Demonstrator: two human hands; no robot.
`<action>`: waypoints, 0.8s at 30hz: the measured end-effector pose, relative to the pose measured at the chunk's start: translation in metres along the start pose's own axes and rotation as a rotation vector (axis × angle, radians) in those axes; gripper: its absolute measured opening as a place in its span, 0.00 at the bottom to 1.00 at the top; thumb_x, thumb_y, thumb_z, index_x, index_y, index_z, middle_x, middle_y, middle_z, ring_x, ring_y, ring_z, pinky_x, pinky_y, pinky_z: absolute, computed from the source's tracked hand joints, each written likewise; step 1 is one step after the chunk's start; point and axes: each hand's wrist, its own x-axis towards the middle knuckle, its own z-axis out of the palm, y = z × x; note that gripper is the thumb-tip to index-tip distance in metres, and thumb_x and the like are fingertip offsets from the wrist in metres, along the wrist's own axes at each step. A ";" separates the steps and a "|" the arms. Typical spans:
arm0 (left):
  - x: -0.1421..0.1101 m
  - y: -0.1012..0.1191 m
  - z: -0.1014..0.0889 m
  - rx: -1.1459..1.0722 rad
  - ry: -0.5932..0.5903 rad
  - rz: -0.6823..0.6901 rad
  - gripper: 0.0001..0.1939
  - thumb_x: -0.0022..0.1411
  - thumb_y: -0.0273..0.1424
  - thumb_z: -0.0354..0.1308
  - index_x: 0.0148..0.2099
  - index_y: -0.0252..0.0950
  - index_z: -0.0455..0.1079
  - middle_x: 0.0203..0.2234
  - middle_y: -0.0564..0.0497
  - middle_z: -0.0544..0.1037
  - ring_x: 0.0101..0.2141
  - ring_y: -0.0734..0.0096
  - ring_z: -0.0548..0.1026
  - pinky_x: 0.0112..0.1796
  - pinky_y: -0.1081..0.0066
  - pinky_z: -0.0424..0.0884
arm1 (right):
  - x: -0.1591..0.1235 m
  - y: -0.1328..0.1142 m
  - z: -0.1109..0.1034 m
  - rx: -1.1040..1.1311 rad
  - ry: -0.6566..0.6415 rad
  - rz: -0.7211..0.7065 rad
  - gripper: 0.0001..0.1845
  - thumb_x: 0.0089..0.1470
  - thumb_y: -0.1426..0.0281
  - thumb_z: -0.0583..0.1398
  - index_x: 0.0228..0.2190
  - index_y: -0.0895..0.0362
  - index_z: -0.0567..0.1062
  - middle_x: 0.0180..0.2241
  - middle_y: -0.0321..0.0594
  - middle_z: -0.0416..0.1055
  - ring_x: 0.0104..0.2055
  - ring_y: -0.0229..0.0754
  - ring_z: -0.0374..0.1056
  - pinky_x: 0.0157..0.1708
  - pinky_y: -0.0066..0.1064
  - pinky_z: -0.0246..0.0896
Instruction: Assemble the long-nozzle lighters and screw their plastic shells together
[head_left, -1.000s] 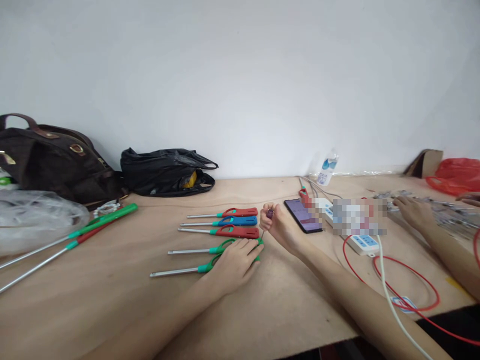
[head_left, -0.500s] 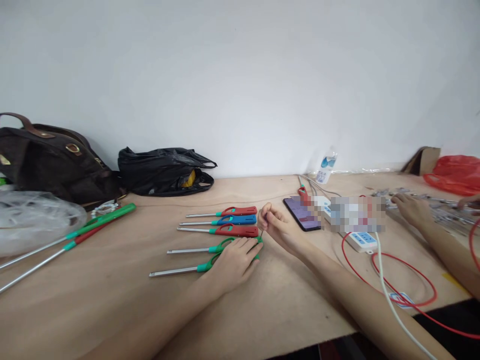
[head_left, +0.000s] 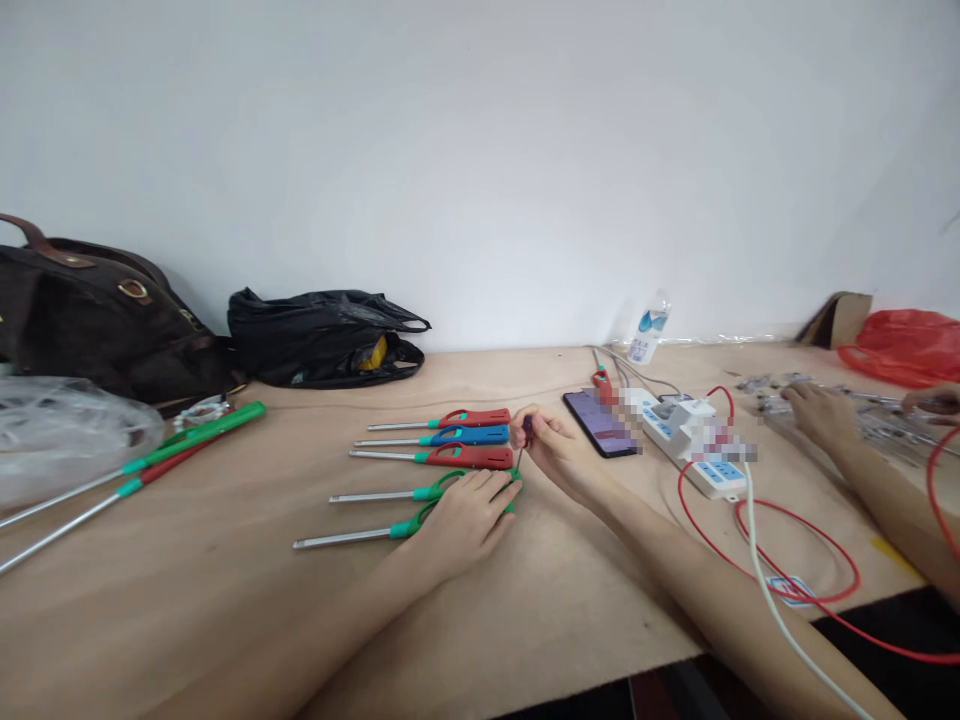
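My left hand (head_left: 466, 512) lies over the handles of two green long-nosed lighters (head_left: 429, 491), pressing the upper one down on the table. Its fingers rest together near the handle's end. Pinched in my right hand (head_left: 556, 450) is a thin screwdriver (head_left: 529, 428) with a dark handle. The shaft points down to the butt end of the upper green lighter; its tip is too small to make out. Just beyond them lie a red lighter (head_left: 472, 457), a blue lighter (head_left: 481, 435) and another red lighter (head_left: 484, 417), all with metal barrels pointing left.
More lighters (head_left: 210, 430) lie at left beside a clear plastic bag (head_left: 67, 430). A dark bag (head_left: 97, 320) and black plastic bag (head_left: 315, 335) stand behind. To the right are a phone (head_left: 600, 422), power strip (head_left: 716, 478), red cable (head_left: 799, 530), bottle (head_left: 649, 328) and another person's hands (head_left: 825, 420).
The view has shifted slightly. My right hand has turned a little, so the screwdriver's dark handle shows now. My left hand stays on the green lighters.
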 end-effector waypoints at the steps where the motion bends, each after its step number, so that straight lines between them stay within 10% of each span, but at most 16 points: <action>1: 0.000 0.000 0.000 0.001 -0.005 -0.001 0.17 0.66 0.29 0.48 0.56 0.33 0.66 0.47 0.44 0.73 0.45 0.58 0.71 0.45 0.60 0.69 | 0.000 0.000 0.000 0.012 0.006 -0.005 0.16 0.56 0.55 0.59 0.30 0.55 0.69 0.25 0.35 0.59 0.29 0.38 0.54 0.33 0.32 0.50; 24: 0.000 -0.001 0.001 0.015 0.008 0.012 0.17 0.66 0.29 0.49 0.55 0.32 0.67 0.47 0.43 0.73 0.44 0.58 0.71 0.45 0.60 0.69 | -0.001 0.003 0.003 0.028 0.010 0.007 0.16 0.57 0.53 0.58 0.31 0.54 0.67 0.23 0.32 0.55 0.27 0.38 0.51 0.31 0.32 0.48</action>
